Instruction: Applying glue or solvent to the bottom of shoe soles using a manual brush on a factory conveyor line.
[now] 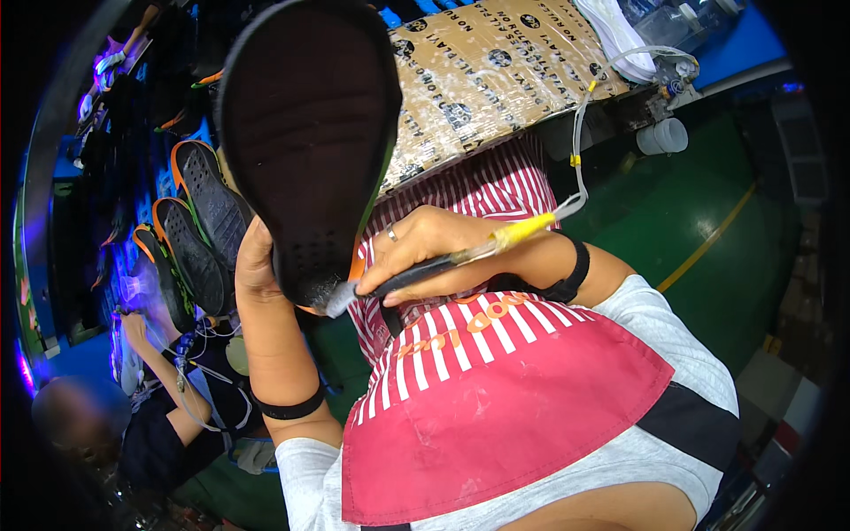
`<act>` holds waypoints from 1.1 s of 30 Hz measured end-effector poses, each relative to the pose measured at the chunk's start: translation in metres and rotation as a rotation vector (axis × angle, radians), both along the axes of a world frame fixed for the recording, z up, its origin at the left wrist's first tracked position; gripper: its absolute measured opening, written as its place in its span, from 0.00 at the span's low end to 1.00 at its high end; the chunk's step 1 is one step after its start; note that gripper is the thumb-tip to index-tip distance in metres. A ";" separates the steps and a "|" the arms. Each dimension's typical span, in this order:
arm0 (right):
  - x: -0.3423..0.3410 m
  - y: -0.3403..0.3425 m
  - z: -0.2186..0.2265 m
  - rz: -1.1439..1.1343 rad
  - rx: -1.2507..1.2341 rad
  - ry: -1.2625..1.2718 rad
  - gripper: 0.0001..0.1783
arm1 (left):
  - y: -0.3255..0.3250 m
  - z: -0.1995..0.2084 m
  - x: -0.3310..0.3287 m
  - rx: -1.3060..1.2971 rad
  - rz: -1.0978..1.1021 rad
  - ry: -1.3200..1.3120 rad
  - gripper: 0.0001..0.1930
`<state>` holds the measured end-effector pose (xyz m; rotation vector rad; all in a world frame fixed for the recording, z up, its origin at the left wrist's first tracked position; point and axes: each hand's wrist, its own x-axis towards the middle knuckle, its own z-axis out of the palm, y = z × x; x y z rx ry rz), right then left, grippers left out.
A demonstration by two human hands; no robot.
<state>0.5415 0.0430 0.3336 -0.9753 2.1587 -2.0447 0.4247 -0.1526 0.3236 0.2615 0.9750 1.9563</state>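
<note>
A black shoe sole (305, 133) with a dark, smooth inner face and a thin orange and green edge stands upright in front of me. My left hand (257, 261) grips it by its narrow lower end; the fingers behind it are hidden. In my right hand (434, 248) is a black-handled brush (412, 279), wrapped with yellow tape and joined to a thin clear tube. The brush's whitish bristles touch the narrow end of the sole, where a whitish wet smear shows.
Several black soles with orange and green edges (212, 199) stand at my left. A co-worker's hand (133, 332) is beyond them. Ahead lies a worktable covered with taped printed cardboard (487, 80). The tube (580, 150) loops up toward fittings near plastic bottles (668, 26) and a whitish cup (662, 137).
</note>
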 end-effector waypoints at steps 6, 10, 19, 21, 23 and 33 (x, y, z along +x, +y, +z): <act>-0.001 0.004 0.006 -0.083 -0.011 -0.002 0.14 | 0.002 0.011 -0.004 -0.085 -0.077 -0.016 0.25; -0.001 -0.003 -0.003 -0.102 -0.016 0.159 0.15 | 0.007 0.015 -0.007 -0.205 -0.123 0.081 0.21; -0.001 0.002 -0.006 -0.095 0.010 0.021 0.14 | 0.020 0.029 0.002 -0.339 -0.134 0.039 0.18; -0.002 -0.005 -0.014 -0.117 0.029 0.104 0.14 | 0.015 0.025 -0.006 -0.369 -0.230 0.093 0.18; -0.001 -0.007 -0.014 -0.131 -0.017 0.126 0.13 | 0.014 0.024 -0.009 -0.400 -0.324 0.149 0.18; -0.003 -0.001 -0.008 -0.124 0.061 0.190 0.12 | 0.014 0.026 -0.009 -0.532 -0.319 0.167 0.19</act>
